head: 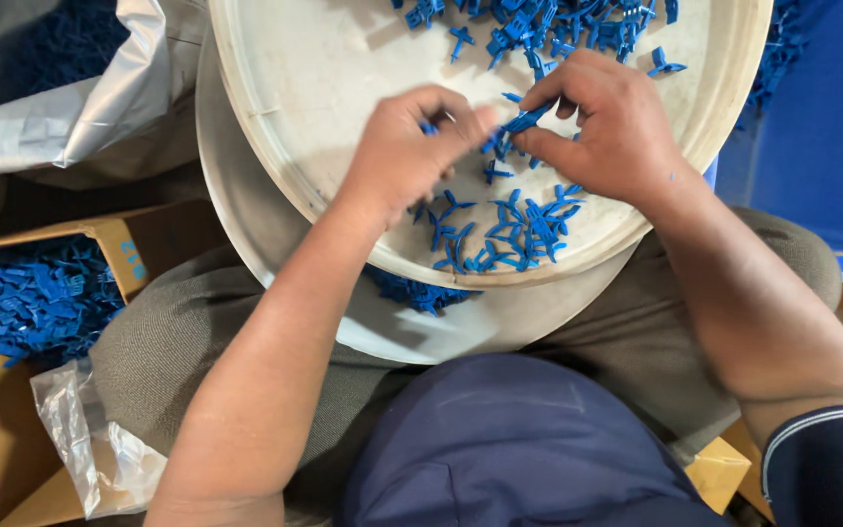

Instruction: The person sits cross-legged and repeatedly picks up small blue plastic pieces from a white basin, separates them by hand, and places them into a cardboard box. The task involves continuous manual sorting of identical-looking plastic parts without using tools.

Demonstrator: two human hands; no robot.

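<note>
Both hands meet over the round white tray on the lap — the right hand pinches a small blue plastic piece, the left hand grips another (mostly hidden). Loose blue pieces lie just below.

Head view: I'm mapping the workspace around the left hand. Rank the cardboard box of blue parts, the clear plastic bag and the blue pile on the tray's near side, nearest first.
From the left hand:
1. Blue pile, just right, on the white round tray.
2. Cardboard box of blue parts, lower left.
3. Clear plastic bag, bottom left.
</note>
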